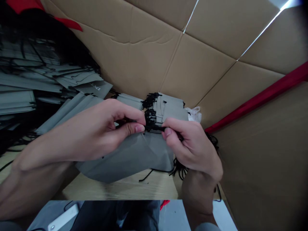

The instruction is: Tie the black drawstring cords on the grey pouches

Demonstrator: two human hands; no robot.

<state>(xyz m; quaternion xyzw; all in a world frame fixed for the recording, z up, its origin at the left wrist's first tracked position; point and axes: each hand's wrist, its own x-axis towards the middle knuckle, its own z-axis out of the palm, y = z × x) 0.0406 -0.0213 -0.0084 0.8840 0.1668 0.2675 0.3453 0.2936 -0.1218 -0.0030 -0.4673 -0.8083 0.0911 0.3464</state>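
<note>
A short dark stretch of black cord (155, 128) runs between my two hands. My left hand (109, 130) is closed, pinching one end between thumb and forefinger. Opposite it, my right hand (191, 142) pinches the other end in the same way. Under and in front of both hands lies a flat grey bag-like piece (120, 163); whether the cord belongs to it I cannot tell. Just beyond my fingers, stacked grey pieces (174, 109) with black cord ends along their left side rest by the cardboard. A loose black strand trails beneath my right hand.
A large pile of grey pieces (14, 83) with black cords rises at the left. Tall cardboard walls (144, 51) enclose the back and right, crossed by a red strip (260, 99). A clear plastic scrap (195, 114) sits behind my right hand. A white power strip (64, 218) lies below the table edge.
</note>
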